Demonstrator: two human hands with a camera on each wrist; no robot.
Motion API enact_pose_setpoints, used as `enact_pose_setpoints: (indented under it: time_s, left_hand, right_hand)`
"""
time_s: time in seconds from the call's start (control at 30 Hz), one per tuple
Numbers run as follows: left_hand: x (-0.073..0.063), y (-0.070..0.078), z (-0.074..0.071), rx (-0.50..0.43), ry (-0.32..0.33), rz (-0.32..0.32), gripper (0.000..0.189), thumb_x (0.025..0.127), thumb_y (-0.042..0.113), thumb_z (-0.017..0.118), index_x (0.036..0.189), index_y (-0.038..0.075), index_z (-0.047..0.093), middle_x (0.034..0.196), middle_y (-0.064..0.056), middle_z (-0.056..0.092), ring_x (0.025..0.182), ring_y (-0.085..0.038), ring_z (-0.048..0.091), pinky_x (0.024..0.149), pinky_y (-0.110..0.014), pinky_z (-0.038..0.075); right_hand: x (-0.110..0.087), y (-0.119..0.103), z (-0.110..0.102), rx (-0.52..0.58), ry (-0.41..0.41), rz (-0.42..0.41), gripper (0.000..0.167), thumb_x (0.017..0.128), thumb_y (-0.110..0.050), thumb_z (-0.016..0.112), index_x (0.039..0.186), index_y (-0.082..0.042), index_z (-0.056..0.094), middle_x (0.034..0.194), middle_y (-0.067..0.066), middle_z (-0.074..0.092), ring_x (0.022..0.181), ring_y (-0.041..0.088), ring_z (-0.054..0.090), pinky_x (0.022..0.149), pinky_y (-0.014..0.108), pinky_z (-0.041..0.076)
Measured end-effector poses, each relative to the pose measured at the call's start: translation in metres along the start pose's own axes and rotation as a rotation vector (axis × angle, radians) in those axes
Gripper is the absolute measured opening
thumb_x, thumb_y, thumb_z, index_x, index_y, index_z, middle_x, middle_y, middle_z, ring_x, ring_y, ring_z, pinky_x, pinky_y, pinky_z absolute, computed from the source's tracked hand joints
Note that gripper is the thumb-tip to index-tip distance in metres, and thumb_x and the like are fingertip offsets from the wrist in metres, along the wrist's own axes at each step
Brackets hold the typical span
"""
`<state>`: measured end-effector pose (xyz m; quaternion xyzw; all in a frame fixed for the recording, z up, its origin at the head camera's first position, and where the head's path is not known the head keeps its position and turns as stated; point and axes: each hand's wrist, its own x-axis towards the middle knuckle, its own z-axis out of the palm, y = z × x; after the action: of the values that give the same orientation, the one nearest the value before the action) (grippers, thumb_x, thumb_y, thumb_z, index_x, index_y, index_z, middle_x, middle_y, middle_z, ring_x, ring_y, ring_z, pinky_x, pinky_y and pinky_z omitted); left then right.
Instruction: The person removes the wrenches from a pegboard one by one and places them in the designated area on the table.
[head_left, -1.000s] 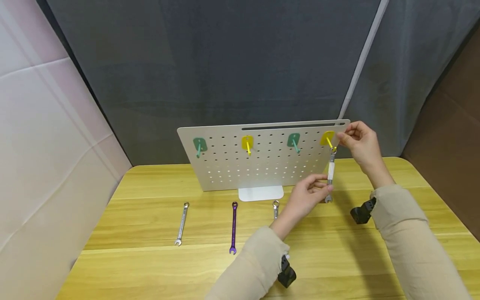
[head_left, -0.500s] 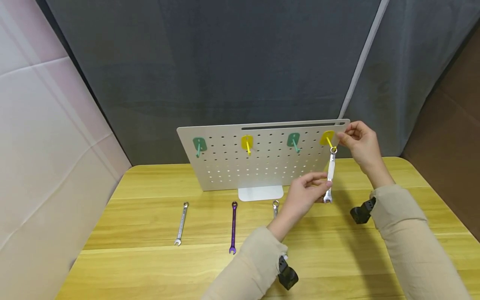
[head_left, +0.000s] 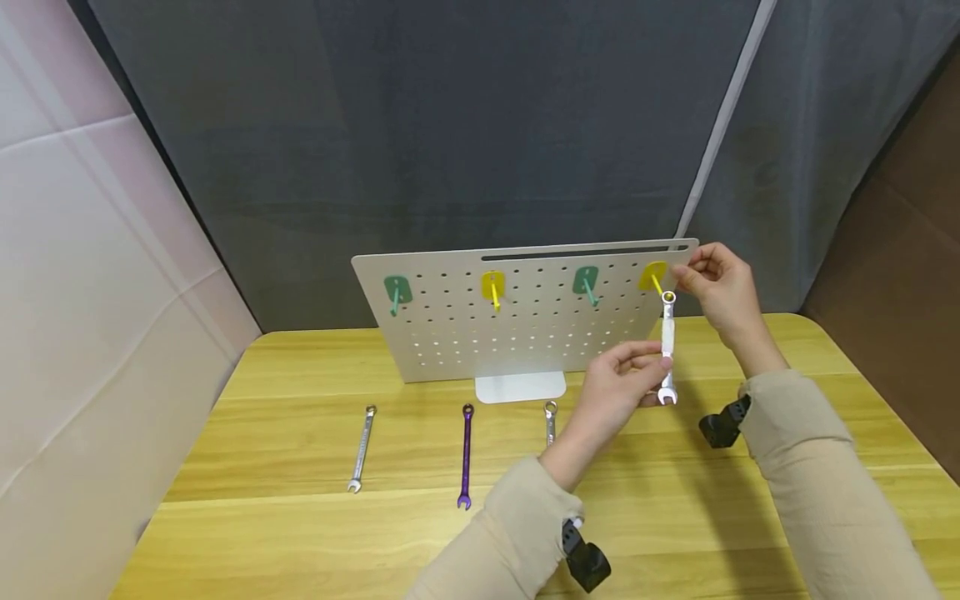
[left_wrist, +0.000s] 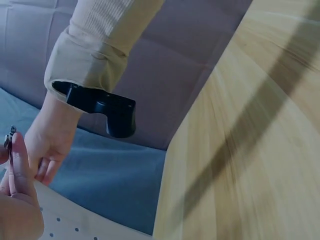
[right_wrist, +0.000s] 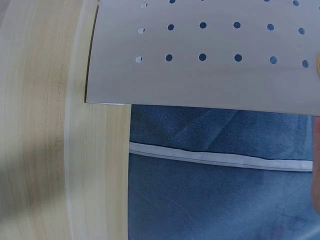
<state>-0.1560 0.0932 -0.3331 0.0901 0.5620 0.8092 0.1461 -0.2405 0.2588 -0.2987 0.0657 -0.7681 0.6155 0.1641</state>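
Note:
My left hand (head_left: 617,385) pinches a silver combination wrench (head_left: 667,337) between thumb and fingers. The wrench stands upright, ring end up and open end down, with a whitish band round its middle. Its ring end is at the tip of the rightmost yellow hook (head_left: 654,276); whether the tip is inside the ring I cannot tell. My right hand (head_left: 723,287) pinches the right edge of the white pegboard (head_left: 450,333), thumb in front. In the left wrist view the wrench (left_wrist: 11,140) shows end-on between the fingers. Only a sliver of the right hand (right_wrist: 316,170) appears in the right wrist view.
A green hook (head_left: 398,289), a yellow hook (head_left: 493,285) and another green hook (head_left: 587,282) line the board. On the wooden table (head_left: 285,533) lie a silver wrench (head_left: 362,448), a purple wrench (head_left: 466,458) and another silver wrench (head_left: 551,421), partly behind my left wrist.
The wrench in my left hand has shifted slightly right and turned, its ring and open end now facing the head camera. My right hand has stayed at the board's edge.

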Motion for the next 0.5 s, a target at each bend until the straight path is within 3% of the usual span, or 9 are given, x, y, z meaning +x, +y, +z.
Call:
enact_pose_setpoints:
  time_s: [0.27, 0.5]
  left_hand:
    - [-0.005, 0.003, 0.001, 0.019, -0.011, 0.007, 0.030, 0.088, 0.004, 0.063, 0.118, 0.000, 0.061, 0.097, -0.015, 0.067, 0.062, -0.006, 0.061, 0.067, -0.025, 0.061]
    - [-0.013, -0.004, -0.002, 0.072, -0.021, -0.019, 0.029, 0.089, 0.005, 0.063, 0.117, 0.001, 0.060, 0.098, -0.014, 0.067, 0.063, -0.004, 0.060, 0.066, -0.024, 0.061]
  right_hand:
    - [0.000, 0.001, 0.000, -0.018, -0.002, -0.009, 0.021, 0.090, 0.000, 0.060, 0.085, -0.019, 0.052, 0.075, -0.016, 0.056, 0.067, -0.005, 0.057, 0.068, 0.004, 0.052]
    - [0.000, 0.002, 0.000, 0.010, -0.005, -0.016, 0.021, 0.089, 0.001, 0.061, 0.085, -0.018, 0.052, 0.075, -0.015, 0.056, 0.067, -0.004, 0.057, 0.068, 0.005, 0.053]
